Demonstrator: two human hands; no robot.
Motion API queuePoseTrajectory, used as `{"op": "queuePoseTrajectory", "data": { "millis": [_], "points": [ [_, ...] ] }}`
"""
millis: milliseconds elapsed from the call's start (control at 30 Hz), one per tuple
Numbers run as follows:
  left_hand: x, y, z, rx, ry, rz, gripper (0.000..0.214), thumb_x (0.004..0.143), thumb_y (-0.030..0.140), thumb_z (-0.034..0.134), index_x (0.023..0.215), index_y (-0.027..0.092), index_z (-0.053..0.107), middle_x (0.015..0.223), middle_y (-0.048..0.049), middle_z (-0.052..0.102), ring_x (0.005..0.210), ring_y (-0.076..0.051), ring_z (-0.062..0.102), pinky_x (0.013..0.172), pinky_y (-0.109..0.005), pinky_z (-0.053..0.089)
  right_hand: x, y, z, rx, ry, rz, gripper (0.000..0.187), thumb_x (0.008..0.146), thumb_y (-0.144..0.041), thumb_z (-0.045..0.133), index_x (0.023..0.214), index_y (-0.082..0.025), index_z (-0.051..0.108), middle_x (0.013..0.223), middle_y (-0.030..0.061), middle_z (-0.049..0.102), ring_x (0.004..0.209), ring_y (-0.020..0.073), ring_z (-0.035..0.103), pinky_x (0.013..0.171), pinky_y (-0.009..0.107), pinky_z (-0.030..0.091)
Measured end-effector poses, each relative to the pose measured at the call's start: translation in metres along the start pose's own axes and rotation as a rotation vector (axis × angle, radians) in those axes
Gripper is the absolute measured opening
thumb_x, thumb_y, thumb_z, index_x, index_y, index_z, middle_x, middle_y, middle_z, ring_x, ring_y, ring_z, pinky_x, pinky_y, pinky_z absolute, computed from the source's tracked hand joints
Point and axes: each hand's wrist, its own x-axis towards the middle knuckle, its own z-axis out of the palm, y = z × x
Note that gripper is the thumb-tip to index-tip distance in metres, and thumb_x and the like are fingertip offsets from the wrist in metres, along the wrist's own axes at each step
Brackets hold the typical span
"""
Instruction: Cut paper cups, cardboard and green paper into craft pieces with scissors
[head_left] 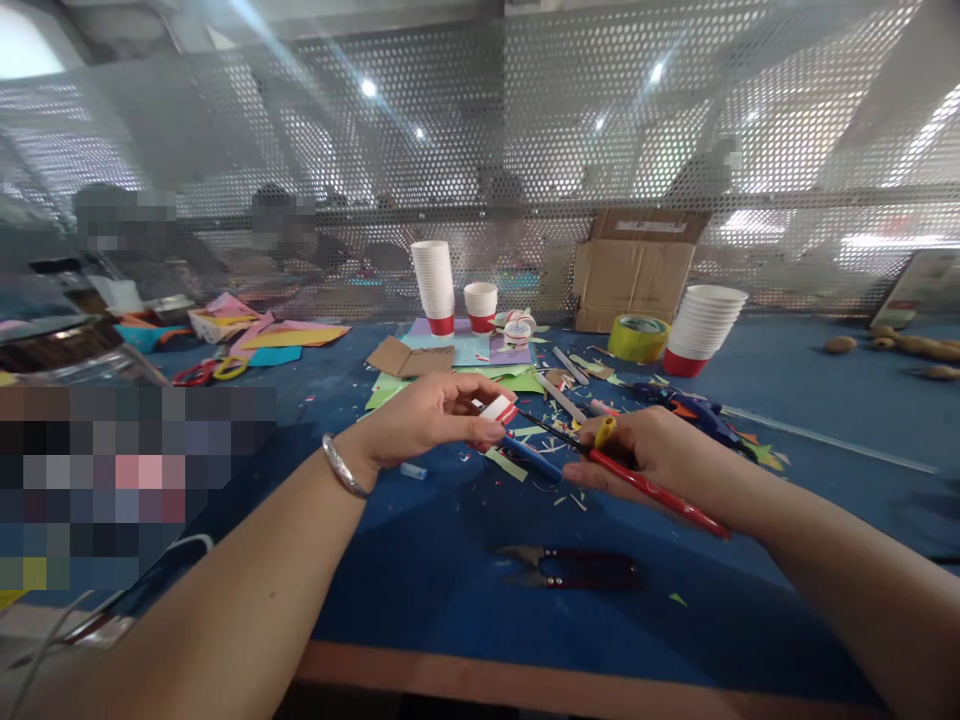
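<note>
My left hand [442,415], with a silver bracelet at its wrist, pinches a small white-and-red piece [496,409] that looks like paper cup material. My right hand [630,450] is closed round a red-handled tool [652,487] with a slim dark tip; a yellow part [604,432] shows by the fingers. Its tip reaches the piece, though I cannot tell whether they touch. Below lies a blue pen-like rod [534,457], and a small light-blue cap [414,471] is nearby. Thread snips [592,567] lie in front on the blue tabletop [420,590].
Paper cups stand in a tall stack [433,285], a short one [481,305] and a right stack [703,325]. Yellow tape [637,338] sits before a cardboard box [637,270]. Scraps, a dark-blue glue gun [694,412] and scissors [210,372] lie around. A perforated screen [480,130] rises behind.
</note>
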Motion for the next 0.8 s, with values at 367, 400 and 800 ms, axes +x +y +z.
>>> {"op": "queuePoseTrajectory", "data": {
  "millis": [367,400,800],
  "points": [
    [0.003,0.004,0.028,-0.171,-0.15,-0.159,0.032,0.087,0.04,0.071,0.107,0.016,0.073,0.091,-0.0065,0.072,0.079,-0.016,0.068,0.067,-0.026,0.056,-0.002,-0.011,0.015,0.133,0.309,-0.166,0.024,0.088,-0.042,0.068,0.091,-0.017,0.066,0.068,-0.0004,0.063,0.059,0.0123,0.05,0.058,0.023,0.04],
    [0.003,0.005,0.032,-0.191,-0.159,-0.155,0.033,0.087,0.041,0.071,0.108,0.016,0.071,0.09,-0.0059,0.071,0.077,-0.016,0.068,0.066,-0.026,0.056,-0.002,-0.012,0.016,0.124,0.32,-0.174,0.023,0.088,-0.04,0.068,0.091,-0.018,0.066,0.068,-0.0006,0.063,0.059,0.0121,0.05,0.058,0.023,0.04],
    [-0.009,0.017,0.058,0.36,0.066,0.013,0.026,0.093,0.042,0.06,0.083,0.018,0.063,0.075,0.0015,0.061,0.071,-0.013,0.054,0.065,-0.026,0.042,-0.005,-0.009,0.022,0.06,0.38,-0.198,0.016,0.089,-0.032,0.059,0.094,-0.019,0.067,0.071,0.0006,0.067,0.06,0.0131,0.055,0.06,0.024,0.042]
  ]
}}
